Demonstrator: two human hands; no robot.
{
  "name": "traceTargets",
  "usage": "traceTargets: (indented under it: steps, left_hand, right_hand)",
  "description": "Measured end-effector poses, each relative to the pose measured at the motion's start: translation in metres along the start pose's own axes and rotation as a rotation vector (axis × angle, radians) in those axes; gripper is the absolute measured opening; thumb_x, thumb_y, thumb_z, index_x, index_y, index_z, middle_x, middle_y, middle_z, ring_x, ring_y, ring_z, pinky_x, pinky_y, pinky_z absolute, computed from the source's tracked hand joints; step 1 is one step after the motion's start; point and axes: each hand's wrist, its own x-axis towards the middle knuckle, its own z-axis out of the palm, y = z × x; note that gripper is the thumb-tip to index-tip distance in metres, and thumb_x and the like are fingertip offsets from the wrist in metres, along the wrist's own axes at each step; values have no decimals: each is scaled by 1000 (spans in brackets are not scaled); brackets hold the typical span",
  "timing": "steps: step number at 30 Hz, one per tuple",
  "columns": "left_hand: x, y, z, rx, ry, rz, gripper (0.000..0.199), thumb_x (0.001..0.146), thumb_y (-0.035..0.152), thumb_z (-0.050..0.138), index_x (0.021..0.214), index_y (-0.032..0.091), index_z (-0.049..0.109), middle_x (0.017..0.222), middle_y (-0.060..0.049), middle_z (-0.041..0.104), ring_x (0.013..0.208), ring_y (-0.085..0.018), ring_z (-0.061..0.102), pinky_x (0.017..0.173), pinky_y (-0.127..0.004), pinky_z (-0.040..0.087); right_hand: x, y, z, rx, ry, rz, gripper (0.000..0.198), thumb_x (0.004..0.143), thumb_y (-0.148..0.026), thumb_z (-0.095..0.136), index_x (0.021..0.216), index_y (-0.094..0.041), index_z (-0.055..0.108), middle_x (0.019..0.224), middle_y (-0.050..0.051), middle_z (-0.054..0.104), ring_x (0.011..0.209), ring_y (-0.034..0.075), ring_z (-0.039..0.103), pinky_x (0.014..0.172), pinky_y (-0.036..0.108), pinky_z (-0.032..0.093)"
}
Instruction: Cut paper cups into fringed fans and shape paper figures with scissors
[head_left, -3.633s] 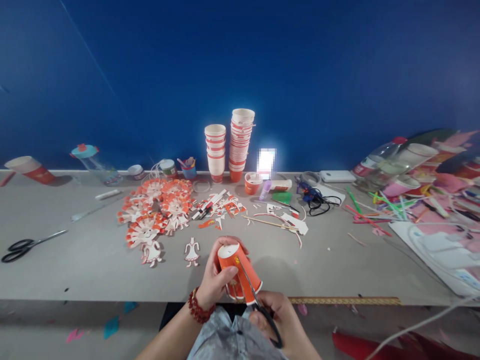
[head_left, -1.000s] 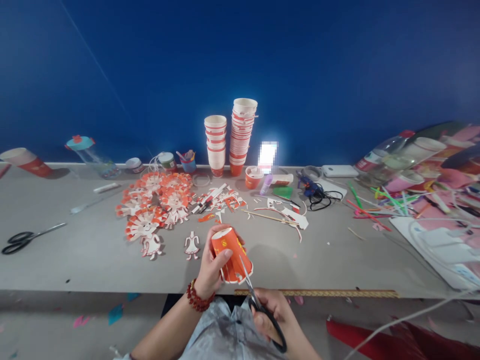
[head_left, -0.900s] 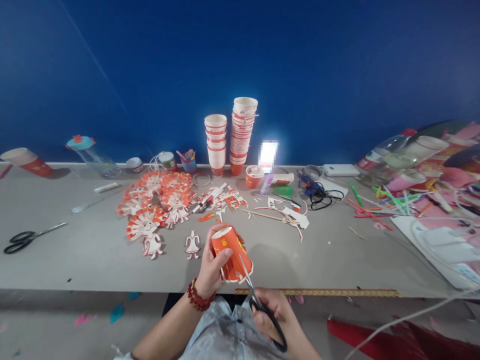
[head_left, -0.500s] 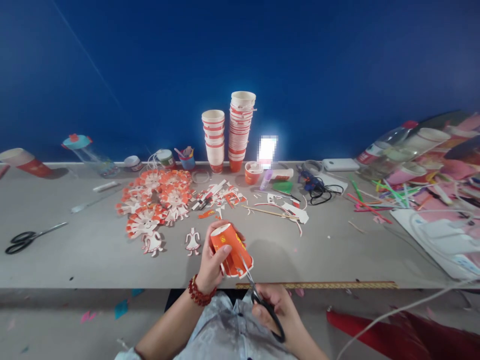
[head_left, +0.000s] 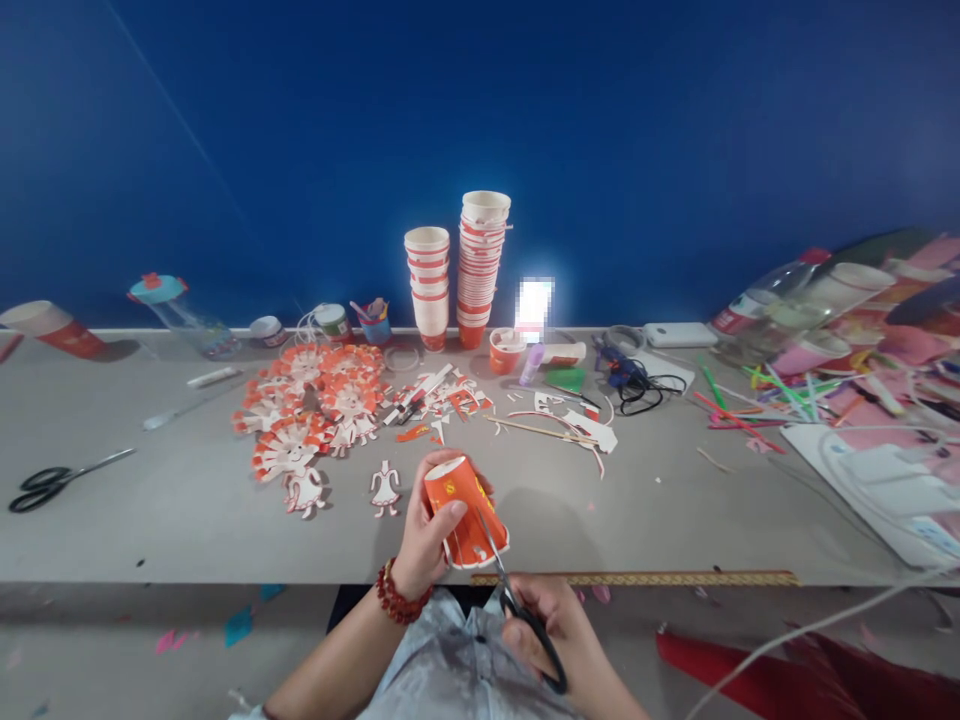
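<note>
My left hand (head_left: 429, 535) is wrapped round an orange paper cup (head_left: 466, 505), tilted with its base up and its white rim toward me. In my right hand (head_left: 551, 625) are black-handled scissors (head_left: 534, 630); their blades lie at the cup's side, running up from the rim. Slits show in the cup wall near the left thumb. Just left of my left hand, a white paper doll cutout (head_left: 385, 489) with red edging lies on the table. Beyond the cup are orange and white paper scraps (head_left: 450, 392).
Two tall stacks of paper cups (head_left: 486, 270) stand at the back. Orange-fringed paper figures (head_left: 315, 400) are piled at left, near a second pair of scissors (head_left: 67, 480). At right are a glue gun (head_left: 622, 368), a power strip (head_left: 885, 480) and craft clutter.
The view has tilted up slightly. The cup and both hands keep nearly the same places, and the scissor blades remain at the cup's wall, looking closer together.
</note>
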Motion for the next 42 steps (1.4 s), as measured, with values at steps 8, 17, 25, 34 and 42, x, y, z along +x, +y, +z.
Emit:
traceTargets:
  steps: [8,17,25,34,42]
  left_hand:
    - [0,2,0,13,-27,-3,49,78,28,71,120,25,46,94,-6,68,85,-23,68,71,-33,55]
    - [-4,-2,-1,36,-50,-22,46,79,30,70,117,24,46,95,-7,68,87,-24,67,71,-35,55]
    - [-7,-1,2,80,-67,-28,46,79,33,71,116,24,46,94,-7,67,87,-24,66,70,-33,53]
    - [-9,0,-1,149,-87,-24,46,80,31,69,119,23,44,94,-7,66,86,-21,62,73,-33,51]
    - [-9,1,2,212,-114,-2,47,78,33,71,117,23,46,96,-6,64,83,-21,62,71,-32,51]
  right_hand:
    - [1,2,1,16,3,49,70,59,-89,53,55,-22,34,47,-8,28,41,6,25,40,22,17]
    - [3,0,0,6,12,34,71,58,-90,53,54,-21,36,46,-7,29,41,6,25,39,21,17]
    - [3,-6,1,106,-63,102,71,54,-90,55,61,-21,42,46,-7,37,35,7,31,35,20,22]
    - [4,-8,0,10,21,39,70,59,-89,53,55,-21,38,47,-7,28,41,6,24,39,21,16]
    - [5,-9,-2,34,-5,56,68,60,-86,56,61,-19,48,48,-7,31,41,7,24,39,21,18]
